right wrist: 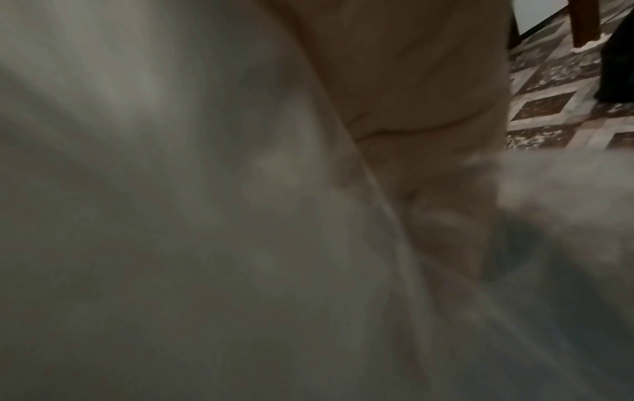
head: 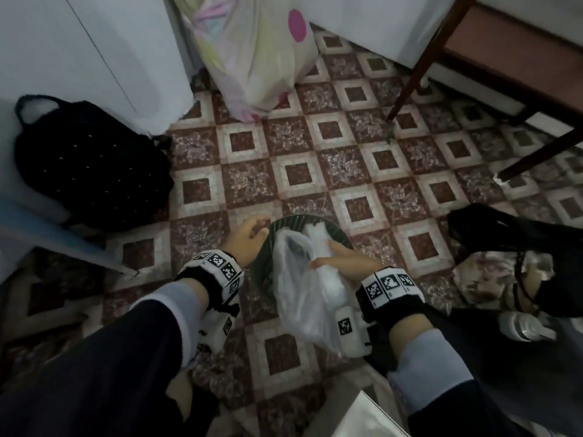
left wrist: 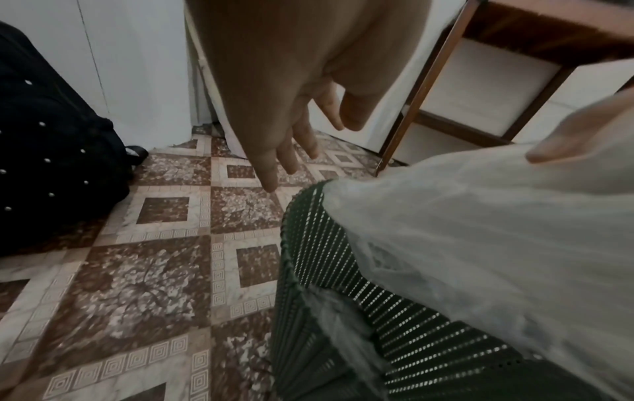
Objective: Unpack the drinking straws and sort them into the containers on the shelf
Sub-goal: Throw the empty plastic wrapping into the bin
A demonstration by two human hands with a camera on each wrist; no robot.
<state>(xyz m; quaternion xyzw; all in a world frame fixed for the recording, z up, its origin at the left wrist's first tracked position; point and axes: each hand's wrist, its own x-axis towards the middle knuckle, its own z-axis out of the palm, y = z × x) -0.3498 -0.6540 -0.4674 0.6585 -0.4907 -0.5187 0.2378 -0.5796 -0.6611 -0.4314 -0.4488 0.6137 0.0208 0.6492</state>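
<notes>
A crumpled clear plastic bag (head: 296, 294) hangs over a dark green perforated basket (head: 284, 219) that stands on the tiled floor. My right hand (head: 344, 260) grips the bag at the basket's mouth; one of its fingertips (left wrist: 548, 152) presses on the plastic bag (left wrist: 480, 230). The right wrist view is nearly filled by the blurred plastic bag (right wrist: 171, 190) against my right hand (right wrist: 411, 95). My left hand (head: 252, 231) hovers by the basket's left rim and holds nothing; its fingers (left wrist: 291, 135) hang relaxed above the floor beside the basket (left wrist: 326, 257). No straws are visible.
A black backpack (head: 88, 165) leans at the left by a white cabinet (head: 79, 42). A colourful fabric bag (head: 252, 48) stands at the back. Wooden table legs (head: 416, 67) rise at the right. A black bag (head: 520, 234) and a metal bottle (head: 523, 326) lie at the right.
</notes>
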